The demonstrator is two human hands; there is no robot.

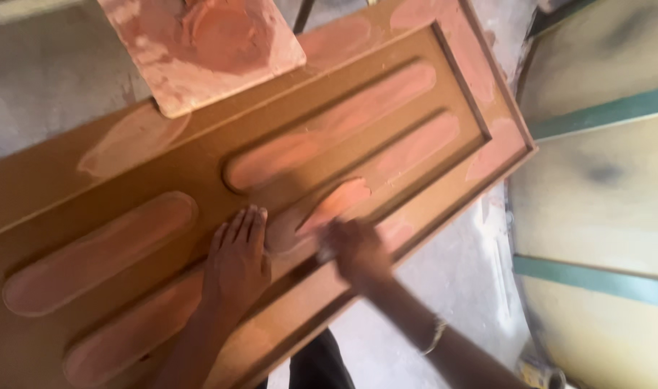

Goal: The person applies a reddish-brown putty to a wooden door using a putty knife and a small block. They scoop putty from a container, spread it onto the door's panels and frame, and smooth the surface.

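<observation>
A long brown wooden door panel [163,173] lies slantwise before me, with several oblong recessed grooves filled with pinkish-orange putty. My left hand [237,259] rests flat on the panel, fingers together and stretched out, beside a groove. My right hand [356,248] is blurred and closed on a small tool that I cannot make out clearly; it touches a fresh smear of putty [336,203] in the groove by the panel's near edge. A bracelet sits on my right wrist.
A square board [199,50] smeared with the same pink putty lies on the panel's far side. Pale panels with green stripes [603,180] stand at the right. A dusty grey floor [459,288] shows below the panel, with a small can [539,374] at the bottom right.
</observation>
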